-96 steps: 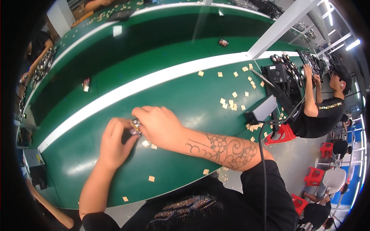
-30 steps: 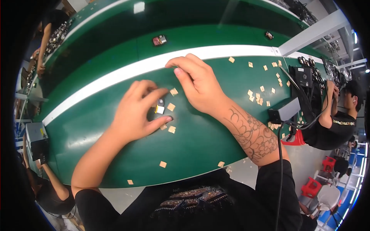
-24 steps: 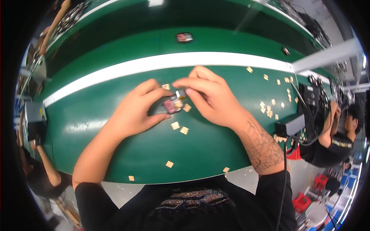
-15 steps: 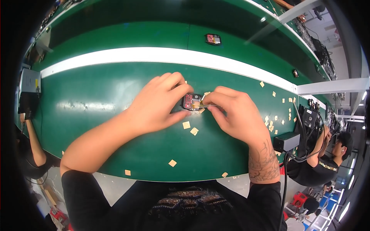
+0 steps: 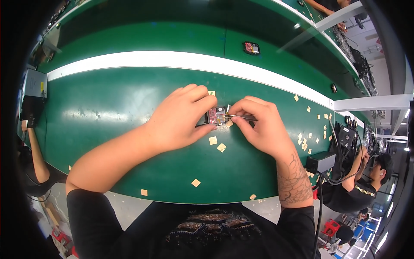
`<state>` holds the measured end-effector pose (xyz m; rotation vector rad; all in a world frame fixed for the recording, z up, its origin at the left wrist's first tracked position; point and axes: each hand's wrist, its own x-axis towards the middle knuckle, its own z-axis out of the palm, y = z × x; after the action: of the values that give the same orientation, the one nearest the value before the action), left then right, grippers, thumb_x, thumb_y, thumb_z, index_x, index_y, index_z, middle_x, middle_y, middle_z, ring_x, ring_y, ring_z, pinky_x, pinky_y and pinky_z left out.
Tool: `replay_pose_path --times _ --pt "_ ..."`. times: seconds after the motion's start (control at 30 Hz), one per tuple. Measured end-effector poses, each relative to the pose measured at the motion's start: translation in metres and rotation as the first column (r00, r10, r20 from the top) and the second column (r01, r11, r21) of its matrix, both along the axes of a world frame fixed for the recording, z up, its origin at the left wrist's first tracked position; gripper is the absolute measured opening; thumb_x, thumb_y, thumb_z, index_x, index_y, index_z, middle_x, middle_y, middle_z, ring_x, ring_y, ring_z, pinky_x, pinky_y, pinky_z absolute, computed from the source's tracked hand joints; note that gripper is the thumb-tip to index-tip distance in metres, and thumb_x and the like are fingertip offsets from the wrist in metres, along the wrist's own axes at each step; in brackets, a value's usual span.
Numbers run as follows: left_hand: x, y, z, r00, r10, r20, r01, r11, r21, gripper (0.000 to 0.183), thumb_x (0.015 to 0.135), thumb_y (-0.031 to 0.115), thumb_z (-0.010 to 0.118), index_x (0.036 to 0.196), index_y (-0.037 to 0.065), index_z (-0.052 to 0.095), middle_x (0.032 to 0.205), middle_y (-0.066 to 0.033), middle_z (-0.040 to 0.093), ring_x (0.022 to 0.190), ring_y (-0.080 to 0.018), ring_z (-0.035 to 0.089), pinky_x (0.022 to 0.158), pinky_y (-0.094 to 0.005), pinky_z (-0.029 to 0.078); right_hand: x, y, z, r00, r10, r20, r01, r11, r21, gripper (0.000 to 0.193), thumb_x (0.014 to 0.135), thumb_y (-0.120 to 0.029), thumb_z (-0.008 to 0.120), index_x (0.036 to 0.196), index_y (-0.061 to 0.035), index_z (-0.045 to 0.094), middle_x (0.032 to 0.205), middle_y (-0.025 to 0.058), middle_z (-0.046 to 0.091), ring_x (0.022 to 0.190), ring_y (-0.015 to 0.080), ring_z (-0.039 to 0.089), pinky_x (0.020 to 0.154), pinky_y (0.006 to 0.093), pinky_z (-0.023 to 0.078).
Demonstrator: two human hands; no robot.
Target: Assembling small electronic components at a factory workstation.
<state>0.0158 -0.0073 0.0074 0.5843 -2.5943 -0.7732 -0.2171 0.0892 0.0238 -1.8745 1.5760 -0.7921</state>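
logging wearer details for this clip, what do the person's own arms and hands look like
Both hands are bare, with no gloves, rings or watch in view. The left hand has a plain forearm; the right hand has a dark patterned tattoo on its forearm. Black sleeves end near the elbows.

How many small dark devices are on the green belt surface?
2: one device held between the left hand and right hand; another device lies beyond the white stripe. Others may be hidden.
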Motion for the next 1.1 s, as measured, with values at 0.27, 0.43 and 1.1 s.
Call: replay_pose_path --times 0.27,0.43,1.1 --pt "0.002 -0.004 0.000 1.000 0.001 -0.025 0.001 0.998 0.068 0.047 0.075 0.012 0.092 0.113 0.004 0.065 0.112 -0.0118 0.066 0.107 -0.0350 0.063 0.093 -0.0441 0.054 -0.017 -0.006 0.010 0.976 0.025 0.216 -0.058 0.987 0.147 0.025 0.090 0.006 0.077 0.113 0.0007 0.072 0.097 0.0041 0.062 0.080 0.0119 0.061 0.068 0.0257 0.050" --pt "0.001 -0.003 0.000 0.998 -0.028 -0.061 0.031 0.999 0.040 0.046 0.076 0.011 0.091 0.114 0.005 0.066 0.111 -0.0101 0.066 0.105 -0.0348 0.063 0.092 -0.0443 0.054 -0.003 -0.004 0.004 0.999 0.038 0.012 -0.038 0.998 0.043 0.031 0.088 -0.004 0.082 0.117 -0.0065 0.071 0.103 0.0091 0.064 0.091 0.0293 0.068 0.078 0.0403 0.056" --pt "0.007 -0.005 0.004 0.986 -0.166 0.004 0.165 0.974 -0.153 0.031 0.080 0.014 0.088 0.109 0.015 0.079 0.112 -0.0053 0.067 0.101 -0.0282 0.067 0.086 -0.0419 0.057 -0.014 -0.005 0.008 0.978 0.100 0.185 -0.127 0.981 0.143 0.020 0.095 0.003 0.076 0.115 0.0006 0.073 0.098 0.0085 0.074 0.081 0.0145 0.069 0.072 0.0331 0.055"
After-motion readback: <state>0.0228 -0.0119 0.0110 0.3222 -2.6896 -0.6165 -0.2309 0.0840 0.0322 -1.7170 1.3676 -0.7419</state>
